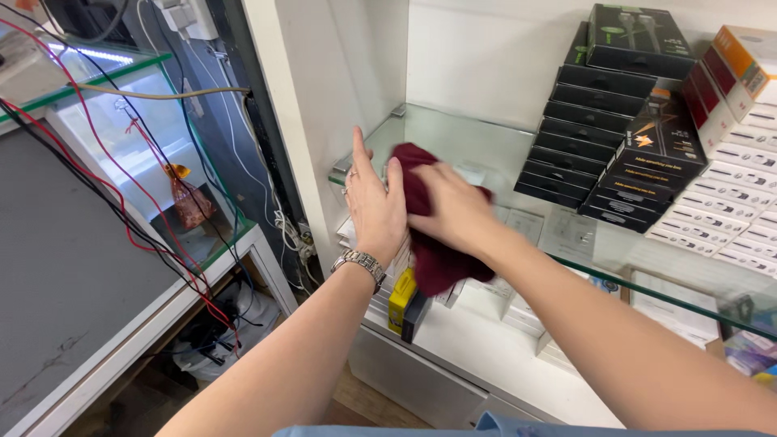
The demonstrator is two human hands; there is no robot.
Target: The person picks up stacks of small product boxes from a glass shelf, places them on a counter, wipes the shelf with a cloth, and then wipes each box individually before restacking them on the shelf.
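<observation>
A dark red cloth [433, 235] is gripped by the right hand [453, 206] at the glass shelf [486, 142] edge; fingers curled around it. Left hand [374, 202] laid flat beside it, fingers extended, pressed together.

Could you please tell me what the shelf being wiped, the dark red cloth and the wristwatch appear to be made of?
Shelf: clear glass, it seems; its edge shows green and boxes show through it.
Dark red cloth: soft fabric, matte, bunched in folds under the right hand; the weave is too blurred to name.
Wristwatch on the left hand: probably metal, a shiny silver-coloured link band.
</observation>
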